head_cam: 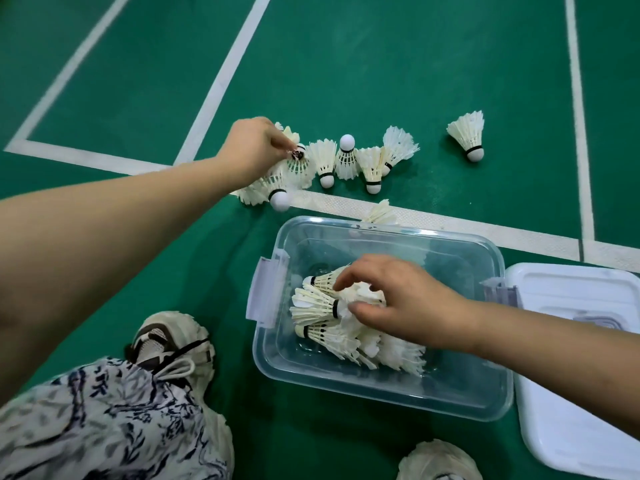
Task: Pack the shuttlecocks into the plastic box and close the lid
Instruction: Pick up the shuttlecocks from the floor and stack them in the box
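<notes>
L hand pinched a shuttlecock from the floor row, prob. to load next. R hand gripped a second shuttlecock inside the plastic box, laying it w/ the others. The lid lay off, beside the box's right edge.

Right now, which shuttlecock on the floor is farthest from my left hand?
The far-right shuttlecock, lying alone on bare green floor; the others bunch in a row beside the left hand, and one peeks from behind the plastic box.

Open clear box, perhaps five shuttlecocks inside, lid beside, loose shuttlecocks beyond
</notes>
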### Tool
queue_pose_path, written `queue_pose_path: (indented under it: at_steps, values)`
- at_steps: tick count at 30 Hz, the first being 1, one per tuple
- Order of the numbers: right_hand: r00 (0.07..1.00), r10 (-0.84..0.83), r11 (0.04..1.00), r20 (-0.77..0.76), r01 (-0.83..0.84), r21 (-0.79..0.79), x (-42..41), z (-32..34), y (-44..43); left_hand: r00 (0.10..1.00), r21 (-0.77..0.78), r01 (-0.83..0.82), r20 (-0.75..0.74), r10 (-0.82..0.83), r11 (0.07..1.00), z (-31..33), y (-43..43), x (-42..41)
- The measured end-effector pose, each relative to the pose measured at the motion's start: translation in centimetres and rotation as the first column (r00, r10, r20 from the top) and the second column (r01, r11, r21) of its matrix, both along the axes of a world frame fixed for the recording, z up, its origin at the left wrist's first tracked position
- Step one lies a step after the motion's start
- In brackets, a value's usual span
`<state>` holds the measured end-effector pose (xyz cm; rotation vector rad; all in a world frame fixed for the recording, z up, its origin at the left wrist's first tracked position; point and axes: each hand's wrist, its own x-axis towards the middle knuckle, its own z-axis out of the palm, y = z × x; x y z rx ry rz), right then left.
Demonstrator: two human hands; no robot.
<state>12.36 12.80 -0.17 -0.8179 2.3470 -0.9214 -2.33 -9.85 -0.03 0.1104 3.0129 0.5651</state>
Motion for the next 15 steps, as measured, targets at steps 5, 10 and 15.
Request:
queue_pose_path:
  at_steps: [5, 10, 15]
  values:
    - [0.905, -0.341, 0.903, 0.254, 0.39, -0.178, -1.1, 2.8, -1.1, 0.992, 0.081, 0.085, -0.102, -0.076, 0.993, 6.9, 0.4, 1.8]
    - [0.543, -0.38, 0.656, 0.749, 0.729, -0.195, -1.3, 5.2, -2.2, 0.973, 0.132, 0.223, -0.099, -0.21, 0.966, 10.7, 0.7, 6.3]
    - [0.265, -0.098, 0.565, 0.959, 0.809, -0.166, -0.2, 6.4, -3.8, 0.963, 0.233, 0.265, -0.111, -0.245, 0.936, 11.3, 1.3, 11.0]
